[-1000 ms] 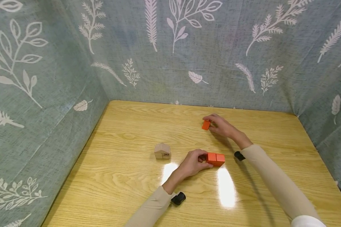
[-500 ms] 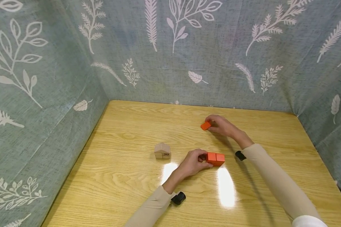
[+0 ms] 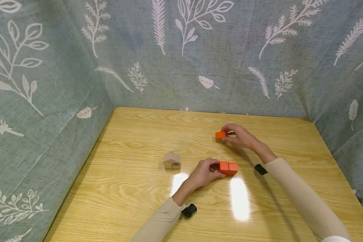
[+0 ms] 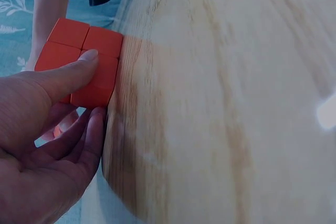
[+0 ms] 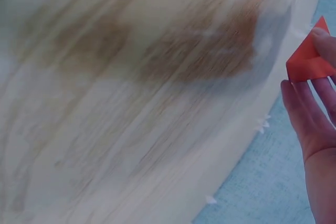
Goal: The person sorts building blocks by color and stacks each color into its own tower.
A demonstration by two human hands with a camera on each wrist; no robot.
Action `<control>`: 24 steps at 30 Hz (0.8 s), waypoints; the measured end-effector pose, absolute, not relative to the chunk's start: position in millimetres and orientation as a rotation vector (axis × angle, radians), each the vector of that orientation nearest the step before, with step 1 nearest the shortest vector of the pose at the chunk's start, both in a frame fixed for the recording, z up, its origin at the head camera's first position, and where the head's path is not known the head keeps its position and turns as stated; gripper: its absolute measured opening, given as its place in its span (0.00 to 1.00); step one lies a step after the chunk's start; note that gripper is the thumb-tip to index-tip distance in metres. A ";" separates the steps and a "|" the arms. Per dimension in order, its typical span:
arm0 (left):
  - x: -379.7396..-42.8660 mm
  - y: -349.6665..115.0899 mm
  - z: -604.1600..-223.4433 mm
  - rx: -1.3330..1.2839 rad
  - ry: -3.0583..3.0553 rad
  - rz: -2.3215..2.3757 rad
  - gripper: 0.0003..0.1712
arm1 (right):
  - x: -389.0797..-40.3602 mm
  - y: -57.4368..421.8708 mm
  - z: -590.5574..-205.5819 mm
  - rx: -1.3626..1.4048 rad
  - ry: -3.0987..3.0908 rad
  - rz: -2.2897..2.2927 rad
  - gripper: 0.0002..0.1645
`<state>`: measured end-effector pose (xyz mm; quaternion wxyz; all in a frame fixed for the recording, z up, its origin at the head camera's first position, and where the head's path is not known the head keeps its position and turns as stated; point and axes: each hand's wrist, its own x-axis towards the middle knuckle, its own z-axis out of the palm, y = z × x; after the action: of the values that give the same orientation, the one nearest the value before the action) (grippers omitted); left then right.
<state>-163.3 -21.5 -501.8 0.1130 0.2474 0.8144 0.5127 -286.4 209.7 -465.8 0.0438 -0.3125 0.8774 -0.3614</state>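
Several red cubes (image 3: 228,168) are stacked into a two-by-two block on the table, right of centre in the head view. My left hand (image 3: 203,173) grips their left end, its thumb across the near face. In the left wrist view, that thumb lies over the seams of the red cubes (image 4: 97,85). Farther back, my right hand (image 3: 240,135) pinches an orange-red triangular block (image 3: 220,135) between thumb and fingers. The slanted shape of the triangular block (image 5: 307,59) shows at the right edge of the right wrist view; my palm is partly out of that frame.
A small house shape of plain wooden blocks (image 3: 171,161), with a letter R on its front, stands left of the red cubes. Leaf-patterned grey-blue cloth (image 3: 169,67) borders the wood-grain table (image 3: 133,195) at the back and both sides.
The triangular block has been turned in my right hand, which has shifted slightly right and toward me. My left hand keeps its grip on the red cubes, which stay in place.
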 end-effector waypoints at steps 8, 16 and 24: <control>-164.2 -21.8 -502.4 0.742 2.385 1.497 0.19 | -272.3 218.6 -461.8 -1.014 2.706 -1.099 0.19; -163.9 -21.3 -501.9 0.730 2.380 1.518 0.18 | -255.3 225.6 -453.7 -1.031 2.721 -1.119 0.19; -164.6 -21.7 -504.3 0.744 2.397 1.489 0.18 | -237.3 231.0 -447.3 -1.054 2.719 -1.159 0.19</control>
<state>-164.6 -21.7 -504.3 0.1113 0.2534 0.8162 0.5072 -237.3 231.0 -447.3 0.0018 -0.3359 0.8664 -0.3694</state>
